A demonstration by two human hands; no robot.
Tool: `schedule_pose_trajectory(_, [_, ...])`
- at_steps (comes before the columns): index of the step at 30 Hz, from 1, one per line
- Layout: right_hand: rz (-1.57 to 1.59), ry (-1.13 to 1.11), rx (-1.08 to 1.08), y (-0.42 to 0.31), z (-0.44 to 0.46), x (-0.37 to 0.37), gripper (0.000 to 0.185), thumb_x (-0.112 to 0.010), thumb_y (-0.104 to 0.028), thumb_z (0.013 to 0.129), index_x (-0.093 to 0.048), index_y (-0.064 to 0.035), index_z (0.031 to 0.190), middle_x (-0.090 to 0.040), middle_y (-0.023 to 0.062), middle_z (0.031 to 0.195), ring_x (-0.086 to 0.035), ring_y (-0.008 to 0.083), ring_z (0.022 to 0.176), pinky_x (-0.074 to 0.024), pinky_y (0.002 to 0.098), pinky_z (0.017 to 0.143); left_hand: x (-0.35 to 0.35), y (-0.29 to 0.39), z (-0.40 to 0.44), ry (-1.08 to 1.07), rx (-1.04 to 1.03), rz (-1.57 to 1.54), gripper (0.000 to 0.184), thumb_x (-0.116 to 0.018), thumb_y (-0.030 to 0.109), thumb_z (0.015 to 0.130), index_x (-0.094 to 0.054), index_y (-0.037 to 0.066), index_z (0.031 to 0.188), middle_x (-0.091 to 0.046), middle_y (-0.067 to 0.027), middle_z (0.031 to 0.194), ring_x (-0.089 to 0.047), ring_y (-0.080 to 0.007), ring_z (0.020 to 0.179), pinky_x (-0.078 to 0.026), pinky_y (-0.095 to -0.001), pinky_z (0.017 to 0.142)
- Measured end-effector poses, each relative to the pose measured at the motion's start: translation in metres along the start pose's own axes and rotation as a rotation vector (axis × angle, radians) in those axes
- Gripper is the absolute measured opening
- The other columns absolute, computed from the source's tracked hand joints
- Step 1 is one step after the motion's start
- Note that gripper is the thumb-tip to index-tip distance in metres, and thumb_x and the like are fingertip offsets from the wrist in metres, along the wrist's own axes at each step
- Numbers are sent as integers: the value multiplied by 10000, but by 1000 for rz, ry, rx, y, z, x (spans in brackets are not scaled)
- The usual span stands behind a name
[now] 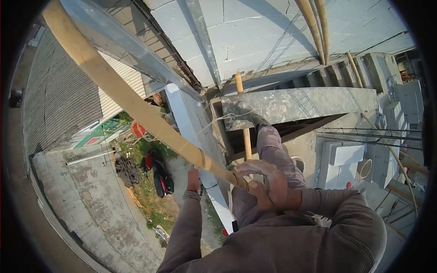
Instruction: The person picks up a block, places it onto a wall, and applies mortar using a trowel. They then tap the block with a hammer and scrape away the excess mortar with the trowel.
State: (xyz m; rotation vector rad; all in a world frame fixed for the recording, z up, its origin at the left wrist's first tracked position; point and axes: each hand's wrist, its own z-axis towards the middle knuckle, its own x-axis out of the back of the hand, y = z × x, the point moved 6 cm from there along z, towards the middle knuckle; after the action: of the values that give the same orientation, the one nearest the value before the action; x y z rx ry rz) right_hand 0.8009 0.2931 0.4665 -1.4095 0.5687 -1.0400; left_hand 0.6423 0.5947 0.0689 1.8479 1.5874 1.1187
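Right-hand fingers (262, 167) close round the bamboo pole (119, 91), likely for balance; whether the left hand (194, 180) grips, I cannot tell.

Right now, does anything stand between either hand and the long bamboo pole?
Nothing visible does. The right hand grips the bamboo pole; the left hand appears just beside it, with no object seen between, though depth is unclear.
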Motion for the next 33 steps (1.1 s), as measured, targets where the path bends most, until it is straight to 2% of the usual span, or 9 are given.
schedule_pose_trajectory(2, [-56,361,-198,108,10,34,387,-640,-168,988,-540,33,1302,-722,183,1022,-724,329,867,-542,425,762,23,31,26,213,-380,240,542,-544,322,1073,-455,-33,1472,-653,-159,1329,-644,-259,1172,-505,-376,1010])
schedule_pose_trajectory(4, [-376,375,-494,224,7,48,364,-651,-253,987,-562,8,1224,-718,184,928,-700,363,820,-515,458,737,27,23,81,162,196,-972,615,-443,465,1097,-448,-21,1474,-615,-153,1385,-626,-259,1206,-502,-388,1047])
schedule_pose_trajectory(8, [-146,291,-902,404,-25,-16,359,-690,-290,935,-605,21,1095,-700,223,857,-692,396,839,-522,482,763,23,68,115,44,120,-619,758,-367,610,1075,-440,-33,1471,-612,-155,1378,-614,-262,1222,-499,-404,1052])
schedule_pose_trajectory(10, [7,190,-994,464,-61,-72,347,-687,-279,935,-615,30,1077,-704,217,861,-703,376,820,-530,468,729,24,25,110,162,424,-324,808,-425,642,1048,-423,-52,1463,-590,-166,1389,-614,-275,1220,-505,-424,1051])
schedule_pose_trajectory(12, [158,94,-1076,480,-88,-102,336,-684,-268,934,-626,39,1059,-708,211,865,-713,355,800,-539,453,695,18,20,113,205,398,-366,819,-449,647,1037,-423,-57,1455,-590,-167,1376,-618,-275,1200,-512,-427,1033])
schedule_pose_trajectory(15, [441,0,-1635,487,-148,-127,240,-688,-207,957,-608,-1,1049,-681,132,943,-707,254,781,-566,388,686,19,13,110,274,318,-419,785,-480,604,1045,-429,-67,1449,-598,-172,1356,-627,-268,1171,-523,-412,1005])
schedule_pose_trajectory(27, [673,209,-1430,469,-136,-89,300,-660,-225,985,-569,-12,1175,-675,143,1063,-704,245,900,-576,382,784,-9,18,56,178,337,-502,763,-438,594,1064,-460,-71,1436,-609,-156,1349,-622,-263,1181,-507,-394,1017])
schedule_pose_trajectory(31, [625,84,-1240,414,-110,-51,302,-652,-243,989,-610,-11,1177,-692,150,1104,-711,263,950,-584,394,816,-25,-97,-22,144,303,-484,645,-426,489,1098,-562,-86,1355,-661,-145,1262,-642,-245,1149,-504,-361,972])
schedule_pose_trajectory(33, [546,79,-1156,371,-95,-22,288,-644,-238,990,-618,-10,1163,-692,150,1093,-713,260,945,-584,389,816,-49,-99,-58,280,61,-183,565,-434,424,1103,-615,-74,1299,-699,-160,1189,-652,-242,1123,-494,-355,945])
